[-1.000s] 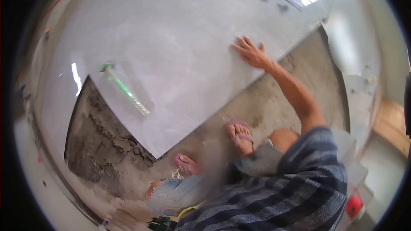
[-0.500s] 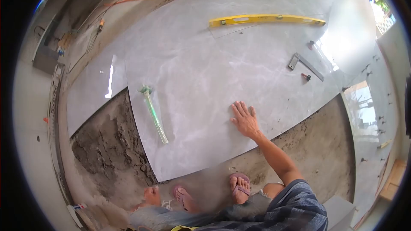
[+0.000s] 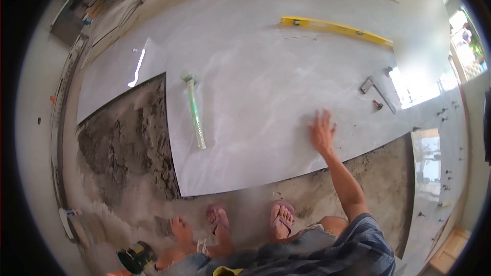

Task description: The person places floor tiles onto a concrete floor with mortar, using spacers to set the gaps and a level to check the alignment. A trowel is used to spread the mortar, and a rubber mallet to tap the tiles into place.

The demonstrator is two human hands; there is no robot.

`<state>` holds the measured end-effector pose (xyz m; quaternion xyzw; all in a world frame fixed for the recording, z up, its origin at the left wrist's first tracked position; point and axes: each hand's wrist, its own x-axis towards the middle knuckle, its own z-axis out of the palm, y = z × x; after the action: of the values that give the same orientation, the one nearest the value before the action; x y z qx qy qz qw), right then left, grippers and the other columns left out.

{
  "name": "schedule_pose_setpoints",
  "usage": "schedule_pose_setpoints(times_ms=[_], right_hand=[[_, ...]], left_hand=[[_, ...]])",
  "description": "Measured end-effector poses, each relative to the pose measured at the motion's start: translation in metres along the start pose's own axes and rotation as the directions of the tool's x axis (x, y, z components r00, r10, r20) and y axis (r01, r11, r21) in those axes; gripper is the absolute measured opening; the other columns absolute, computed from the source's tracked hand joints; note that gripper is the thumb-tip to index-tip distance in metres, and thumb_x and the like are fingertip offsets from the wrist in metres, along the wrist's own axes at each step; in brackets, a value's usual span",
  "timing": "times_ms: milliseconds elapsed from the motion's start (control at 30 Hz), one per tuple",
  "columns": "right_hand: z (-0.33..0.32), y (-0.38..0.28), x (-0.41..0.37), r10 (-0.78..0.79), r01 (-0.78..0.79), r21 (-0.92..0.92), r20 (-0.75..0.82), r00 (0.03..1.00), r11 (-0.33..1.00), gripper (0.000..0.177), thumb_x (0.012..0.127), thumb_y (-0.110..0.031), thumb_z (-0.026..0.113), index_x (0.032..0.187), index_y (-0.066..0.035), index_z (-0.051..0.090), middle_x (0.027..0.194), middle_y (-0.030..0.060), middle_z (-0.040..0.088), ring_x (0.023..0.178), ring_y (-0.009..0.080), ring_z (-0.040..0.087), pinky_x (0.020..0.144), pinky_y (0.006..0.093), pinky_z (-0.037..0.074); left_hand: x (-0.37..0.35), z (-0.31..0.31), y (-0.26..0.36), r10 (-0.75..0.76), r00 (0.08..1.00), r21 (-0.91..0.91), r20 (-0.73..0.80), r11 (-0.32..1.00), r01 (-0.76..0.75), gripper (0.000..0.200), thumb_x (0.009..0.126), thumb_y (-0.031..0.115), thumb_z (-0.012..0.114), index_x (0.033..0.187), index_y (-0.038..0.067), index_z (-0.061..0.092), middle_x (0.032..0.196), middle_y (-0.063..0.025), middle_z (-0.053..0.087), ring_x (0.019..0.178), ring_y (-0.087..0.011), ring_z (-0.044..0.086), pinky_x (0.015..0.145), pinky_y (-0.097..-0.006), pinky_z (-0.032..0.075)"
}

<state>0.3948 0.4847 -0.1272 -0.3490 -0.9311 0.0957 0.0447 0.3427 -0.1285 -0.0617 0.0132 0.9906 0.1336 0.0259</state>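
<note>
My right hand [image 3: 322,132] is over the front part of a large grey marbled tile [image 3: 245,76], fingers spread and palm down, slightly blurred. Its shadow falls on the tile just to the left. To the left of this hand lies a mallet [image 3: 195,115] with a green head and a see-through green handle. A shape that looks like my left hand [image 3: 181,228] shows low in the view near my left knee, its fingers too blurred to make out. My feet in flip-flops [image 3: 282,217] stand on the cement floor in front of the tile.
A yellow spirit level [image 3: 335,29] lies across the back. At right are a try square [image 3: 377,93] and a small dark-red fitting [image 3: 377,104]. Rough wet mortar [image 3: 125,143] borders the tile at left. A dark green container or machine [image 3: 135,257] stands bottom left; tiles with clips line the right.
My right hand has slid or moved rightward over the tile, and its fingers now blur. The view has turned and tipped down, bringing the dark green object into sight at bottom left.
</note>
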Motion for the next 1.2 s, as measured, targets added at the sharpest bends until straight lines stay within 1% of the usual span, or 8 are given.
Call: schedule_pose_setpoints(times_ms=[100,400,500,600,700,800,900,1200], right_hand=[[0.002,-0.060,-0.009,-0.510,0.521,0.023,0.241,0.826,0.853,0.065,0.096,-0.045,0.047,0.150,-0.018,0.025,0.158,0.0075,0.019,0.146,0.0276,0.014,0.110,0.0624,0.015],[0.003,-0.039,0.011,-0.325,0.324,0.032,0.060,0.944,0.946,0.067,0.093,-0.053,0.046,0.148,-0.020,0.030,0.156,0.0031,0.025,0.145,0.0223,0.020,0.113,0.0526,0.019],[0.004,-0.032,0.016,-0.290,0.289,0.039,0.021,0.957,0.957,0.070,0.093,-0.056,0.045,0.148,-0.015,0.031,0.156,0.0044,0.026,0.144,0.0223,0.023,0.113,0.0524,0.019],[0.002,-0.030,0.016,-0.261,0.260,0.030,0.022,0.965,0.965,0.074,0.092,-0.057,0.045,0.148,-0.012,0.030,0.156,0.0057,0.027,0.144,0.0224,0.024,0.113,0.0522,0.019],[0.008,-0.028,0.018,-0.256,0.257,-0.030,0.033,0.966,0.966,0.077,0.091,-0.059,0.045,0.149,-0.010,0.027,0.156,0.0070,0.025,0.144,0.0225,0.023,0.113,0.0512,0.019],[-0.005,-0.033,0.022,-0.209,0.210,0.022,0.210,0.955,0.978,0.080,0.094,-0.057,0.041,0.151,-0.006,0.016,0.158,0.0138,0.014,0.147,0.0295,0.011,0.115,0.0504,0.010],[-0.001,-0.032,0.023,-0.203,0.204,0.015,0.188,0.961,0.979,0.082,0.093,-0.057,0.041,0.151,-0.006,0.015,0.158,0.0146,0.014,0.147,0.0302,0.010,0.115,0.0505,0.010],[-0.001,-0.031,0.022,-0.219,0.219,0.016,0.170,0.961,0.976,0.083,0.093,-0.056,0.041,0.151,-0.004,0.013,0.158,0.0162,0.013,0.146,0.0314,0.010,0.115,0.0512,0.010]], left_hand=[[0.044,0.000,0.053,0.116,0.992,-0.201,0.047,0.974,-0.105,0.038,0.084,0.012,0.067,0.119,0.001,0.055,0.095,-0.0196,0.058,0.084,-0.0342,0.057,0.073,-0.0431,0.047],[0.221,0.064,0.186,0.293,0.956,-0.198,0.010,0.938,-0.286,0.088,0.077,0.038,0.074,0.141,-0.005,0.031,0.100,-0.0251,0.059,0.101,-0.0427,0.056,0.090,-0.0456,0.045],[0.263,0.081,0.218,0.225,0.954,-0.368,0.198,0.919,-0.140,0.078,0.078,0.033,0.072,0.135,-0.007,0.035,0.095,-0.0265,0.060,0.092,-0.0443,0.059,0.086,-0.0465,0.047],[0.296,0.104,0.228,0.266,0.928,-0.175,0.262,0.958,-0.225,0.055,0.081,0.024,0.064,0.121,-0.007,0.042,0.087,-0.0260,0.061,0.083,-0.0447,0.061,0.079,-0.0474,0.048],[0.292,0.084,0.254,0.182,0.976,-0.413,0.117,0.903,-0.119,0.033,0.082,0.015,0.056,0.106,-0.005,0.044,0.084,-0.0272,0.060,0.082,-0.0441,0.062,0.073,-0.0482,0.047],[0.274,0.065,0.254,0.309,0.951,-0.396,-0.006,0.872,-0.286,0.031,0.087,0.015,0.056,0.107,-0.002,0.041,0.079,-0.0268,0.059,0.078,-0.0437,0.062,0.067,-0.0493,0.046],[0.237,0.056,0.269,0.193,0.977,-0.466,-0.091,0.859,-0.213,0.030,0.092,0.019,0.056,0.106,0.000,0.038,0.075,-0.0249,0.059,0.072,-0.0448,0.061,0.062,-0.0507,0.044],[0.237,0.093,0.298,0.387,0.916,-0.226,0.103,0.906,-0.357,0.033,0.095,0.031,0.053,0.101,0.003,0.037,0.073,-0.0216,0.062,0.067,-0.0438,0.062,0.060,-0.0531,0.047]])
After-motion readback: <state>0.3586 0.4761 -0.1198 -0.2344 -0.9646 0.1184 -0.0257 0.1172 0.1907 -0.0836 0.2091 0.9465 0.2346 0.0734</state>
